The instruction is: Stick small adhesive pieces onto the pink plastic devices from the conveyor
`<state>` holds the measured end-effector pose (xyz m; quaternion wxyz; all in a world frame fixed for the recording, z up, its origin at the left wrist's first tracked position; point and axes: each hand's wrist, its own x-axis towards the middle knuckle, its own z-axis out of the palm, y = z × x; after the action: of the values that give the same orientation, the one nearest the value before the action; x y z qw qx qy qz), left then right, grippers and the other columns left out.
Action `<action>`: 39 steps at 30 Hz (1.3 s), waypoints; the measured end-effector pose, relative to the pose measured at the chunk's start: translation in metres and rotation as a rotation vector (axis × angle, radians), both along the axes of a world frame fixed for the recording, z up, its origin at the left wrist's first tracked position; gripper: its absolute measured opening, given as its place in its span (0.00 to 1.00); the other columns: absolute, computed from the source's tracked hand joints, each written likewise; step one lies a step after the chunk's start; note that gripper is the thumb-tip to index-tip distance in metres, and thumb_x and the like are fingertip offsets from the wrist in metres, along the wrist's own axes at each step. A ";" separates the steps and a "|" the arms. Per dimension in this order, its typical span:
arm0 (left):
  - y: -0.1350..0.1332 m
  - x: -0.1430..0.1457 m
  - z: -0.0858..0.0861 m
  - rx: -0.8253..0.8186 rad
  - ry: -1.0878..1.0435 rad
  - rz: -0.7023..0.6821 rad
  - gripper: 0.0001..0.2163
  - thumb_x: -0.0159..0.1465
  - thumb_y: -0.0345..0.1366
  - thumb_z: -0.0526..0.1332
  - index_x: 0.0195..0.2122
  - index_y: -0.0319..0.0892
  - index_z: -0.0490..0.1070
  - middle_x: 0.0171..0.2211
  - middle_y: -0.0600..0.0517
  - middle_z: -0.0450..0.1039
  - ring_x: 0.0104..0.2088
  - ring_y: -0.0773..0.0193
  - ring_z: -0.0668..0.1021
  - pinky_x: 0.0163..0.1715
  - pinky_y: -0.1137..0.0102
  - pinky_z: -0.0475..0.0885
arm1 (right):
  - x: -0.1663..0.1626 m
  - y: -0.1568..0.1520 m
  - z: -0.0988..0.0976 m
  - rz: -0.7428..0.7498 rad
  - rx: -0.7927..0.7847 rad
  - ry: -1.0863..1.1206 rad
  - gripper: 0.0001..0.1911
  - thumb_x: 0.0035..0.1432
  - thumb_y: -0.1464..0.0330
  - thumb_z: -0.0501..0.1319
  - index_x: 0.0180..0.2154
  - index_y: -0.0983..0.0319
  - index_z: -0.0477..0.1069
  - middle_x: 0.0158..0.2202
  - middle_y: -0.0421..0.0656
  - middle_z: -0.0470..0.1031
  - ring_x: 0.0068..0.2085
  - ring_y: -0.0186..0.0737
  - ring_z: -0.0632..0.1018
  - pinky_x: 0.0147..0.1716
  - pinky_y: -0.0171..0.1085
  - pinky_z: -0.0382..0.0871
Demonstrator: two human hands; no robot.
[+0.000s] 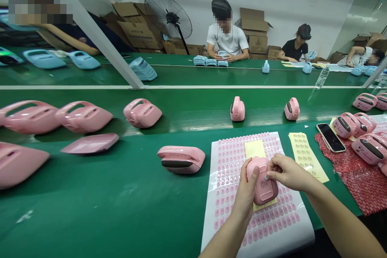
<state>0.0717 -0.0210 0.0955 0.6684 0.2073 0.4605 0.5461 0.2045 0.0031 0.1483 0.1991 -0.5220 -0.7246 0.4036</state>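
Note:
My left hand (245, 191) is wrapped round a pink plastic device (266, 189) with rounded ends. Its flat face, with small printed text, is turned up towards me. At the device's right edge, my right hand (287, 171) is closed in a pinch. A small pale piece (266, 177), too small to name, shows at those fingertips. Below both hands lies a white sheet (208, 209) with rows of pink oval stickers (223, 181). A yellow sticker sheet (254, 148) lies on it, partly hidden by the device.
Left of the sheet, a pink handled device (181, 159) lies on the green table (121, 209). Right are another yellow sticker sheet (305, 155), a phone (331, 137) and red bubble wrap (347, 177). Several pink devices (142, 113) stand behind. Several people work with blue parts (142, 68) beyond.

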 end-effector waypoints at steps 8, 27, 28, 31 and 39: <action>-0.003 0.000 -0.002 0.050 0.096 -0.001 0.39 0.36 0.36 0.72 0.51 0.45 0.59 0.42 0.44 0.71 0.40 0.53 0.74 0.37 0.64 0.70 | -0.005 -0.007 -0.008 -0.095 0.187 -0.034 0.07 0.50 0.74 0.57 0.23 0.61 0.60 0.24 0.38 0.63 0.28 0.34 0.66 0.27 0.33 0.59; 0.023 -0.029 -0.052 0.331 0.638 -0.184 0.22 0.43 0.42 0.69 0.42 0.49 0.73 0.51 0.45 0.68 0.60 0.46 0.52 0.57 0.53 0.34 | 0.011 0.116 -0.020 -0.481 0.290 -0.282 0.30 0.53 0.70 0.53 0.56 0.65 0.47 0.28 0.43 0.74 0.33 0.44 0.75 0.30 0.35 0.61; 0.023 -0.031 -0.059 0.381 0.738 -0.220 0.21 0.43 0.42 0.69 0.41 0.50 0.74 0.50 0.45 0.68 0.59 0.43 0.52 0.57 0.51 0.31 | 0.009 0.136 -0.017 -0.516 0.292 -0.361 0.30 0.53 0.69 0.54 0.57 0.64 0.46 0.31 0.46 0.74 0.34 0.46 0.75 0.32 0.37 0.61; 0.026 -0.035 -0.074 0.530 1.009 -0.291 0.21 0.47 0.46 0.65 0.45 0.53 0.71 0.52 0.46 0.66 0.59 0.40 0.53 0.55 0.47 0.29 | 0.004 0.187 -0.019 -0.585 0.253 -0.416 0.30 0.55 0.68 0.54 0.58 0.65 0.47 0.34 0.51 0.75 0.37 0.49 0.76 0.34 0.39 0.62; 0.030 -0.037 -0.067 0.529 1.704 -0.761 0.26 0.60 0.53 0.45 0.58 0.51 0.48 0.60 0.52 0.48 0.60 0.43 0.49 0.54 0.42 0.41 | 0.068 0.235 -0.030 -0.933 0.272 -0.285 0.28 0.57 0.66 0.52 0.58 0.66 0.47 0.52 0.59 0.61 0.55 0.52 0.62 0.45 0.42 0.59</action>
<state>0.0342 0.0093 0.0283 0.1743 0.8124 0.5546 0.0457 0.2727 0.2377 0.1188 0.3234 -0.8095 -0.4801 0.0984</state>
